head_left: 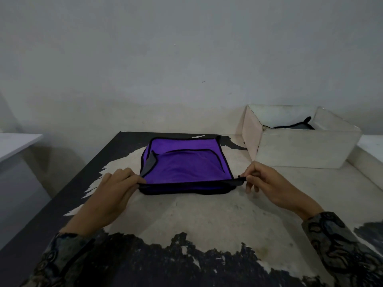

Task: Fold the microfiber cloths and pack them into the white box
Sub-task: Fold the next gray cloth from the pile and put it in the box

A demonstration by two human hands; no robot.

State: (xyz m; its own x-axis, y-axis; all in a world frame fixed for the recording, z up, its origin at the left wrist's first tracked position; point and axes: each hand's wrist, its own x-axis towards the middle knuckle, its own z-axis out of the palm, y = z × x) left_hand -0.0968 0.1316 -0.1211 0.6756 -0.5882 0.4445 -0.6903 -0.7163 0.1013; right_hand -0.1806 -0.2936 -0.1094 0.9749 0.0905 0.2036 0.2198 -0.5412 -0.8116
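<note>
A purple microfiber cloth with black trim lies partly folded on the worn table, a grey underside showing at its left corner. My left hand pinches the cloth's near left corner. The near right corner is pinched by my right hand. The near edge is stretched taut between both hands, slightly above the table. The white box stands at the back right, with a folded grey cloth with black trim inside it.
A pale wall rises directly behind the table. A white surface stands off to the left, past the table's left edge. Another white ledge shows at the far right behind the box.
</note>
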